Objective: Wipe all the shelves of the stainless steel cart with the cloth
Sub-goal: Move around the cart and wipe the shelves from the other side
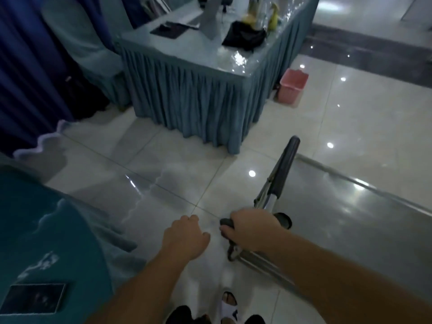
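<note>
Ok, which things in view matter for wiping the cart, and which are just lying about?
For the job:
- cart top shelf
- cart handle
- right hand, gripping the handle's near grip
- left hand, holding nothing

No cloth in view.

Lying about:
- skirted table
- pink bin
- teal table

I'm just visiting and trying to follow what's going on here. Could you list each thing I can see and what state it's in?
Right hand: closed around the cart's near handle grip.
Left hand: loosely curled, holding nothing, apart from the cart.
Cart: top shelf bare and shiny, no cloth on it.
Far handle grip: untouched.
Pink bin: upright on the floor beside the draped table.
</note>
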### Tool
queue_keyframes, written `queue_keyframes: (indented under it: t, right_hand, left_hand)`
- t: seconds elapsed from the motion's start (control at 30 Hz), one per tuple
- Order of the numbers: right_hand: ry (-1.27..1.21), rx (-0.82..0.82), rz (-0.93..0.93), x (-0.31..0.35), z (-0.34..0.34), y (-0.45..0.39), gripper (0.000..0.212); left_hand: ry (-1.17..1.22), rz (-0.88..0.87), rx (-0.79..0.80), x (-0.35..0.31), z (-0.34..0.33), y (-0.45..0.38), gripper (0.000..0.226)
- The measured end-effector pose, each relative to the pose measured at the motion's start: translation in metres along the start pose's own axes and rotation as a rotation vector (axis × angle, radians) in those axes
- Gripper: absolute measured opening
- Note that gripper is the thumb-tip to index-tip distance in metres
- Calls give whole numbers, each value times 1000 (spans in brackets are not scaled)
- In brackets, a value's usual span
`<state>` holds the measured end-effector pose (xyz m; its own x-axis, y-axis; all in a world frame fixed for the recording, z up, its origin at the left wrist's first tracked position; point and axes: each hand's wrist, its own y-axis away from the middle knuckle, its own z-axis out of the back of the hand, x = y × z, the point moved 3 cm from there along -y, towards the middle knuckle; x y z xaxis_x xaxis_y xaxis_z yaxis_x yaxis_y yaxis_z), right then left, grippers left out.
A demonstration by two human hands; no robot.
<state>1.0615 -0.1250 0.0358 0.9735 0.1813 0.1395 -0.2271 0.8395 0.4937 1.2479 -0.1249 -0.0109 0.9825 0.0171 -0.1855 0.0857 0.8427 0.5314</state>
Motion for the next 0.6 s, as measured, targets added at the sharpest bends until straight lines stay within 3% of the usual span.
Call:
queue_keyframes:
  t: [0.2,0.6]
  right_hand:
    - [-83,-36,-33,-16,59,-62,53]
    - [-111,29,-239,-21,113,-216,51]
  left_hand:
    - [49,-13,-93,5,78,-28,62]
    - [1,-86,28,20,173,-191,47]
